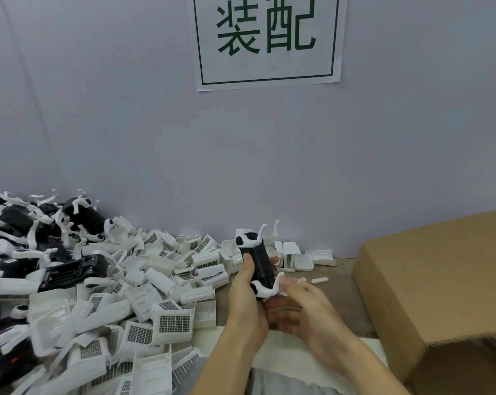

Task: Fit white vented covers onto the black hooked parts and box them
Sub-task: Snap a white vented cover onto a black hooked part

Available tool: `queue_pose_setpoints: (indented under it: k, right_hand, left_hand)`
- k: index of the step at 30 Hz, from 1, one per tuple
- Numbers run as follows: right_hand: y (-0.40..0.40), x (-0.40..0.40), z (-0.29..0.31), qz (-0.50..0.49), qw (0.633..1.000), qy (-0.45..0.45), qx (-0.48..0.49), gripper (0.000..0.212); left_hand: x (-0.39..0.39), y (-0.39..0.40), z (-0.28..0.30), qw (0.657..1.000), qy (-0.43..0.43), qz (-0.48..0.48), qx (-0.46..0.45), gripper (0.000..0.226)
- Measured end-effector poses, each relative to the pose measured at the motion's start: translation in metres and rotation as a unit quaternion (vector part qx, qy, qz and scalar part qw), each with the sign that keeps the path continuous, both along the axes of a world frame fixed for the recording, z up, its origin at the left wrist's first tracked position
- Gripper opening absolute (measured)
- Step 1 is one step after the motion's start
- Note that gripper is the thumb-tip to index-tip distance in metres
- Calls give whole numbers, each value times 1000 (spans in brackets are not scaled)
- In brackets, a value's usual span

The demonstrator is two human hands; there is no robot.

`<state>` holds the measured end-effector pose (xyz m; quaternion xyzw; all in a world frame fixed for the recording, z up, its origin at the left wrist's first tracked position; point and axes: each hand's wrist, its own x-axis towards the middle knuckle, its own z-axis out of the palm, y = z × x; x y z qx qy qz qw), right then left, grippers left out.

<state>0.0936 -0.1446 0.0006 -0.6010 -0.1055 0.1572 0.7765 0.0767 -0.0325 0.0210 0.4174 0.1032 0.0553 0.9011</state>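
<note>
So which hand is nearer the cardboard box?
Right. The right hand sits just left of the box; the left hand is farther left, gripping the black part.

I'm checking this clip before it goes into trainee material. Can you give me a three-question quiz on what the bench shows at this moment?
1. True or false: the black hooked part lies flat on the table, untouched.
2. Which hand wraps the part's body? A) left hand B) right hand C) neither
3. Fill in: the cardboard box stands on the ___ side of the bench, and the pile of white vented covers on the other.

Key
1. False: both hands hold it up above the table.
2. A: the left hand grips the body, while the right hand's fingers hold the white hooked piece at its lower end.
3. Right.
</note>
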Motion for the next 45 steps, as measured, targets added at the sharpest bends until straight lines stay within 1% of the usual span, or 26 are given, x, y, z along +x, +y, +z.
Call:
queue_pose_setpoints:
  k: [3, 5, 8, 10, 13, 16, 18, 21, 23, 31, 36, 39, 45]
  right_hand:
    - [0, 1, -1, -47, 999, -10, -2, 23]
    - [-1, 1, 0, -47, 999, -8, -11, 13]
    - [-1, 0, -1, -27, 998, -7, -57, 16]
    - [-1, 1, -1, -21, 997, -11, -73, 14]
    - [1, 2, -3, -21, 995, -27, -95, 14]
    - [2, 4, -6, -24, 995, -36, -92, 13]
    - [1, 5, -6, -32, 996, -38, -81, 15]
    - [0, 7, -6, -40, 997, -36, -58, 27]
    - [1, 8, -7, -45, 996, -39, -60, 33]
    - [1, 8, -12, -30, 995, -56, -83, 33]
    - [3, 14, -16, -46, 994, -48, -88, 35]
    - [2, 14, -17, -55, 993, -53, -95, 36]
    - [3, 12, -14, -73, 989, -63, -109, 31]
  left_hand:
    - [0, -4, -1, 999, 1, -9, 40, 55]
    - [-1, -7, 0, 998, 12, -35, 60, 54]
    - [-1, -7, -1, 995, 26, -51, 82, 51]
    - [1, -7, -3, 994, 23, -50, 97, 48]
    - [5, -7, -6, 993, 19, -6, 115, 41]
    - [7, -7, -9, 987, 14, 4, 159, 44]
    - [6, -8, -10, 987, -2, -5, 158, 43]
    - [4, -8, -8, 990, -12, -11, 138, 41]
    - [4, -9, -8, 991, -11, -11, 132, 43]
    - [2, -5, -6, 995, 6, -11, 101, 42]
    - [2, -6, -5, 991, -2, -6, 131, 36]
    - [2, -6, -6, 991, -2, -11, 137, 37]
    - [7, -8, -9, 981, -14, 16, 193, 39]
